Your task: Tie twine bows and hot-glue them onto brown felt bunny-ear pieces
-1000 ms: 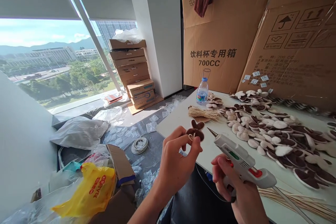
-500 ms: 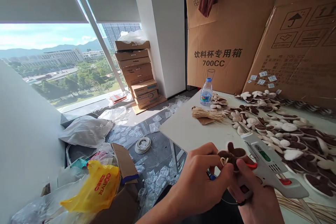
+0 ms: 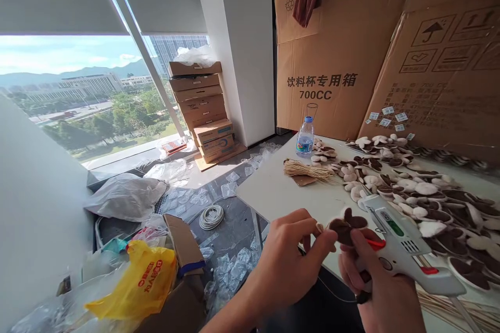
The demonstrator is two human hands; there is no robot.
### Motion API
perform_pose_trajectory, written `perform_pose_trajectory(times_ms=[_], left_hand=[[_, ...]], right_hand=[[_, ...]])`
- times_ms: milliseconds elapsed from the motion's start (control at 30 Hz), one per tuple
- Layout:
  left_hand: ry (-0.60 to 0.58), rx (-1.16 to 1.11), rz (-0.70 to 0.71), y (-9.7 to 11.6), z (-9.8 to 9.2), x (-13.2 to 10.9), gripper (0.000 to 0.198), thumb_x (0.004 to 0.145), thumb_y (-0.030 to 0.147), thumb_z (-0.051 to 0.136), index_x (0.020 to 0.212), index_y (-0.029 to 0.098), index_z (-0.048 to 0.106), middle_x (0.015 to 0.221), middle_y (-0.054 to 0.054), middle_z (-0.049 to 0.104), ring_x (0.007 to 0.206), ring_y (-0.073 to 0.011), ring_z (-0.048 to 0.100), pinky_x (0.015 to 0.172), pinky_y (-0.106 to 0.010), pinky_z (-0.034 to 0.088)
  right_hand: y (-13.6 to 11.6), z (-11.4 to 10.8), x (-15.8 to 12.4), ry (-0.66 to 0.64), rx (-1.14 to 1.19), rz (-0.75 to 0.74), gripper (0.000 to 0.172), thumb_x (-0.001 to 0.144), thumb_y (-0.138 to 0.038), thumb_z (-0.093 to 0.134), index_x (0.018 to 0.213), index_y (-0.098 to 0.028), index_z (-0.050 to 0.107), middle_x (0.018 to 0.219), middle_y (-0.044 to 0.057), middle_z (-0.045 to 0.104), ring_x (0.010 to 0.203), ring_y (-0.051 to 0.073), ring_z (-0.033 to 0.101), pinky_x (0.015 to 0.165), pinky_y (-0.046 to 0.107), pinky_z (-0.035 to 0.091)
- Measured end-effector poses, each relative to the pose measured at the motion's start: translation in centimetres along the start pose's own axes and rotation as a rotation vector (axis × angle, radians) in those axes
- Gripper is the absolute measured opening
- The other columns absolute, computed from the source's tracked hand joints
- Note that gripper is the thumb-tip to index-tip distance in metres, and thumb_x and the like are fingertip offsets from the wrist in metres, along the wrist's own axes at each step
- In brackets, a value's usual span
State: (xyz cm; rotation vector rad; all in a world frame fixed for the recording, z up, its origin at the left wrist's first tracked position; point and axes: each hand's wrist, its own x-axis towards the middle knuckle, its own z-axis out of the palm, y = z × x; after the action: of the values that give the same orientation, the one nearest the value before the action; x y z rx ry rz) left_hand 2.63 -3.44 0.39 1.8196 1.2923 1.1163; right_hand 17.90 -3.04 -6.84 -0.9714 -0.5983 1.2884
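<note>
left hand (image 3: pixel 287 260) — pinches brown piece (image 3: pixel 346 226); right hand (image 3: pixel 385 291) — grips glue gun (image 3: pixel 406 247)

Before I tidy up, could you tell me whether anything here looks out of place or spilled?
Yes: clear plastic wrappers lie scattered across the floor beside the table, around a loose cable coil.

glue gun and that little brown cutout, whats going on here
A person is working at a white table with bare hands. The left hand pinches a small brown rabbit-shaped piece, and the thumb of the right hand also presses on it while that hand grips a glue gun. A heap of brown and white pieces, a bundle of thin sticks and a water bottle sit on the table.
</note>
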Motion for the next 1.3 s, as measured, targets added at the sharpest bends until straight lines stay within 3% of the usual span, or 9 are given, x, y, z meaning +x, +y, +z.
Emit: perform_pose_trajectory(times_ms=[133, 300, 433, 533, 667, 933, 1067, 1300], left_hand=[[0.042, -0.047, 0.005, -0.4, -0.7, 0.5, 0.032, 0.107, 0.033, 0.07, 0.079, 0.019, 0.078, 0.079, 0.0, 0.067, 0.072, -0.0147, 0.059, 0.073, -0.03, 0.045], [0.089, -0.074, -0.014, -0.6, -1.6, 1.1, 0.027, 0.104, 0.034, 0.073, 0.081, 0.022, 0.082, 0.088, -0.004, 0.076, 0.087, -0.0203, 0.072, 0.081, -0.031, 0.05], [0.105, -0.067, -0.022, -0.8, -1.8, 1.4, 0.011, 0.099, 0.033, 0.078, 0.098, 0.026, 0.086, 0.084, 0.0, 0.077, 0.077, -0.0169, 0.068, 0.079, -0.029, 0.051], [0.127, -0.129, -0.048, -0.9, -1.7, 1.5, 0.01, 0.093, 0.033, 0.084, 0.093, 0.024, 0.08, 0.08, 0.002, 0.076, 0.075, -0.016, 0.067, 0.076, -0.028, 0.053], [0.104, -0.164, -0.054, -0.8, -1.7, 1.5, 0.02, 0.089, 0.034, 0.087, 0.08, 0.022, 0.074, 0.076, 0.002, 0.073, 0.073, -0.0155, 0.065, 0.075, -0.028, 0.054], [0.08, -0.254, -0.058, -1.0, -2.0, 1.7, 0.013, 0.089, 0.033, 0.089, 0.088, 0.023, 0.08, 0.081, 0.001, 0.077, 0.074, -0.015, 0.069, 0.073, -0.026, 0.058], [0.096, -0.265, -0.043, -1.1, -2.1, 1.7, 0.012, 0.087, 0.029, 0.091, 0.085, 0.023, 0.081, 0.078, 0.001, 0.077, 0.073, -0.0149, 0.071, 0.073, -0.025, 0.06], [0.006, -0.288, -0.019, -0.7, -2.4, 1.7, 0.002, 0.089, 0.022, 0.089, 0.09, 0.023, 0.087, 0.087, -0.003, 0.078, 0.08, -0.0177, 0.074, 0.078, -0.028, 0.065]], right_hand=[[-0.4, 0.4, 0.0, 0.014, 0.005, -0.057, 0.043, 0.082, -0.051, 0.097, 0.082, -0.019, 0.069, 0.048, -0.008, 0.05, 0.035, 0.006, 0.039, 0.039, 0.021, 0.029], [-1.1, 1.5, -0.4, 0.02, -0.012, -0.095, 0.043, 0.083, -0.052, 0.096, 0.086, -0.019, 0.069, 0.047, -0.01, 0.045, 0.04, 0.005, 0.037, 0.044, 0.018, 0.028], [-1.3, 1.5, -0.2, 0.075, -0.047, -0.106, 0.048, 0.08, -0.057, 0.096, 0.086, -0.018, 0.069, 0.045, -0.01, 0.044, 0.04, 0.006, 0.035, 0.043, 0.019, 0.026], [-1.4, 1.2, 0.0, 0.1, -0.067, -0.133, 0.052, 0.076, -0.06, 0.098, 0.082, -0.019, 0.067, 0.044, -0.011, 0.042, 0.04, 0.006, 0.034, 0.044, 0.02, 0.026], [-1.6, 0.9, 0.1, 0.083, -0.133, -0.178, 0.051, 0.077, -0.061, 0.097, 0.082, -0.019, 0.069, 0.046, -0.01, 0.043, 0.043, 0.007, 0.034, 0.046, 0.021, 0.03], [-0.4, 0.1, 0.5, 0.068, -0.187, -0.139, 0.052, 0.086, -0.065, 0.09, 0.101, -0.019, 0.071, 0.048, -0.01, 0.046, 0.044, 0.009, 0.037, 0.045, 0.022, 0.029], [-0.4, 0.6, 0.0, 0.071, -0.228, -0.118, 0.052, 0.087, -0.066, 0.087, 0.101, -0.018, 0.073, 0.047, -0.009, 0.048, 0.044, 0.01, 0.039, 0.045, 0.022, 0.03], [-0.5, 1.1, -0.1, 0.062, -0.192, -0.101, 0.052, 0.089, -0.064, 0.087, 0.107, -0.017, 0.072, 0.049, -0.01, 0.048, 0.046, 0.01, 0.04, 0.047, 0.023, 0.031]])
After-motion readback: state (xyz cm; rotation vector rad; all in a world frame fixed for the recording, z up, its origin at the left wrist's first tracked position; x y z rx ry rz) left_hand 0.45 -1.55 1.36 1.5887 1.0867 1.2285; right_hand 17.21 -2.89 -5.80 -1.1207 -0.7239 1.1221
